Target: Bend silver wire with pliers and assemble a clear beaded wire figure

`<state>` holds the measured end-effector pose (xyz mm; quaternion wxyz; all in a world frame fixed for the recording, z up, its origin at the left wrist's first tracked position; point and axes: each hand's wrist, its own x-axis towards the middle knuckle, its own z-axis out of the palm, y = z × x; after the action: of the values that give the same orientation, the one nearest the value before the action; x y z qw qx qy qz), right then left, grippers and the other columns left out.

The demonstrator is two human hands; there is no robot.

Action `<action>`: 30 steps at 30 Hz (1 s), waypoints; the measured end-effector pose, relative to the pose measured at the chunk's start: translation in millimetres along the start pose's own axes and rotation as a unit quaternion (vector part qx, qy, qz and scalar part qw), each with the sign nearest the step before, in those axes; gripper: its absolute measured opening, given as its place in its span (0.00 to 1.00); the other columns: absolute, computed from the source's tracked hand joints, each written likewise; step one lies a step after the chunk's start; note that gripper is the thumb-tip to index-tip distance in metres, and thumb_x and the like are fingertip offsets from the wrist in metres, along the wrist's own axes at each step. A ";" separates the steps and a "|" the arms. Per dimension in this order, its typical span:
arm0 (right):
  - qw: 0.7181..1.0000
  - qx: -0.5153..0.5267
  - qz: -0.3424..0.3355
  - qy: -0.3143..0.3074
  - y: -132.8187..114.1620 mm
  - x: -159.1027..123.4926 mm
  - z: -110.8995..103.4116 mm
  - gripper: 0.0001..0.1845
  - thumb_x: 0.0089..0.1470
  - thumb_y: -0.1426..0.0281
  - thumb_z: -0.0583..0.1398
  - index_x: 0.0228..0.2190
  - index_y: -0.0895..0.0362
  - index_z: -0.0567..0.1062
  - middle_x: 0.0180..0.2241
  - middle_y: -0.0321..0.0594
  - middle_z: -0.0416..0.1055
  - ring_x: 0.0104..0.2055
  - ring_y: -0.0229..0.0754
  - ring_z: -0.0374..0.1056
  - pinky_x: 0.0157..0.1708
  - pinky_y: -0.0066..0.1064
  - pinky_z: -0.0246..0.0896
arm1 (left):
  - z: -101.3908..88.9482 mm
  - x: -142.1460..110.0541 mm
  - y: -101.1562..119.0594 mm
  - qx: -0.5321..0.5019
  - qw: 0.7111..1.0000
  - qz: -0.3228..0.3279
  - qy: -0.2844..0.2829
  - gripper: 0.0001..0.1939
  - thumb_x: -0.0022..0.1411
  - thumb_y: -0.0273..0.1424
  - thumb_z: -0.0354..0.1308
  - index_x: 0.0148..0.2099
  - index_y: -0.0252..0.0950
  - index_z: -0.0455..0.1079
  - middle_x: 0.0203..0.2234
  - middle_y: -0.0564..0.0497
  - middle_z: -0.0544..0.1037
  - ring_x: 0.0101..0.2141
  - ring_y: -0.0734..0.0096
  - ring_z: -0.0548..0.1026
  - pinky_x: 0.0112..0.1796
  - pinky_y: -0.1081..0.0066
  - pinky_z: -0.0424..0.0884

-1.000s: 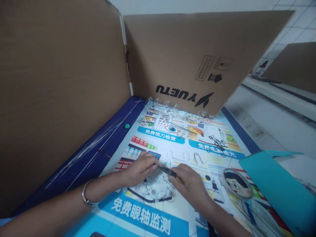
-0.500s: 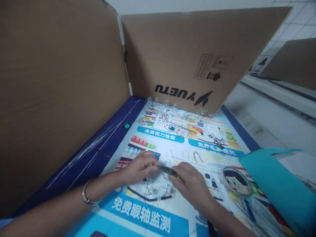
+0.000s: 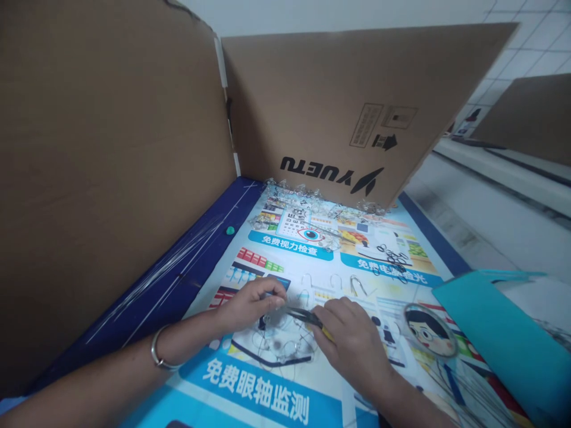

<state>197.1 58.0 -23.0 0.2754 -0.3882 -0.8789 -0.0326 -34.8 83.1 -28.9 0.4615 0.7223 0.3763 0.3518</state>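
My right hand [image 3: 350, 333] is wrapped round a pair of pliers [image 3: 304, 315] with dark jaws and a bit of yellow on the handle. The jaws point left and look slightly parted, close to the fingertips of my left hand [image 3: 252, 304]. Thumb and forefinger of that hand are pinched together. What they hold is too small to make out, though thin wire shows around them. Below both hands lies a tangle of thin bent wire pieces [image 3: 289, 351]. Just beyond them are several hook-shaped wires [image 3: 355, 284].
Cardboard panels [image 3: 312, 89] stand at the back and left. Straight wires [image 3: 165, 267] lie along the blue left edge, near a green blob [image 3: 230, 230]. Dark wire loops [image 3: 392, 255] and clear wire pieces [image 3: 303, 193] lie farther back. A teal folder-like sheet [image 3: 499, 333] is at right.
The pliers' jaws have parted and their tip has dropped slightly, away from my left fingertips. My left hand stays in nearly the same place. The view has tilted a little.
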 end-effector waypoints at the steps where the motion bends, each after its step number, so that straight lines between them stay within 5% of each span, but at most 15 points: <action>1: 1.000 -0.010 0.000 -0.003 -0.5 0.0 0.3 0.06 0.54 0.72 0.55 0.33 0.58 0.72 0.28 0.41 0.66 0.33 0.43 0.60 0.34 0.34 0.51 | 0.3 0.1 0.3 -0.003 1.000 -0.003 -0.002 0.07 0.62 0.31 0.52 0.34 0.33 0.67 0.28 0.53 0.69 0.31 0.73 0.66 0.34 0.74 0.61; 18: 0.996 -0.088 -0.020 -0.004 -2.4 -1.2 2.5 0.06 0.54 0.72 0.55 0.34 0.57 0.72 0.28 0.40 0.65 0.32 0.42 0.58 0.32 0.34 0.47 | -1.9 2.7 3.0 -0.008 0.998 0.060 -0.032 0.11 0.63 0.37 0.51 0.33 0.36 0.68 0.33 0.51 0.63 0.40 0.68 0.63 0.45 0.67 0.59; 30: 0.983 -0.167 -0.070 0.007 -9.4 -1.4 -9.6 0.09 0.53 0.75 0.54 0.36 0.60 0.72 0.28 0.42 0.65 0.32 0.43 0.57 0.32 0.36 0.47 | -2.4 2.7 4.9 -0.012 0.996 0.065 -0.062 0.12 0.64 0.36 0.51 0.33 0.34 0.68 0.30 0.50 0.67 0.34 0.71 0.67 0.39 0.69 0.62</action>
<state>195.7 47.9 -14.1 0.2102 -0.3662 -0.8839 -0.2012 -34.5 85.0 -23.1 0.4685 0.7602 0.2948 0.3402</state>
